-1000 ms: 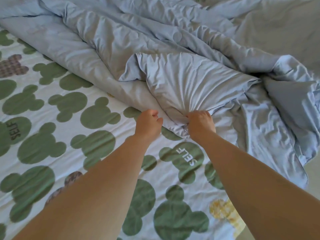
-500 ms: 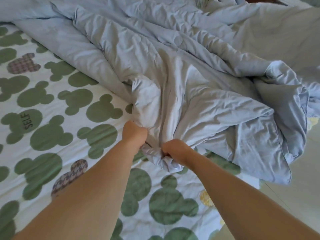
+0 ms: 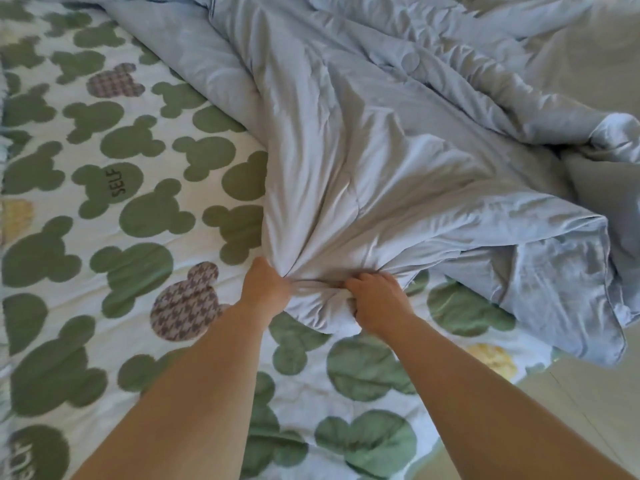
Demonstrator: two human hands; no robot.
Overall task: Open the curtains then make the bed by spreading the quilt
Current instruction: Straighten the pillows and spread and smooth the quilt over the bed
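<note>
A pale blue quilt point(image 3: 398, 143) lies crumpled over the upper and right part of the bed. Its near edge is bunched into a tight fold at the centre. My left hand point(image 3: 265, 289) grips that fold from the left. My right hand point(image 3: 375, 299) grips the same fold a little to the right, fingers curled into the fabric. Folds radiate upward from both fists. The curtains are out of view.
The white bedsheet point(image 3: 104, 209) with green mouse-head shapes covers the left and near part of the mattress. The bed's corner ends at the lower right, where pale floor point(image 3: 588, 420) shows. A loose quilt corner point(image 3: 588, 313) hangs toward that edge.
Both hands have pulled the bunched quilt edge toward me across the sheet, and the left hand has closed on the fabric. The quilt has stretched out behind them.
</note>
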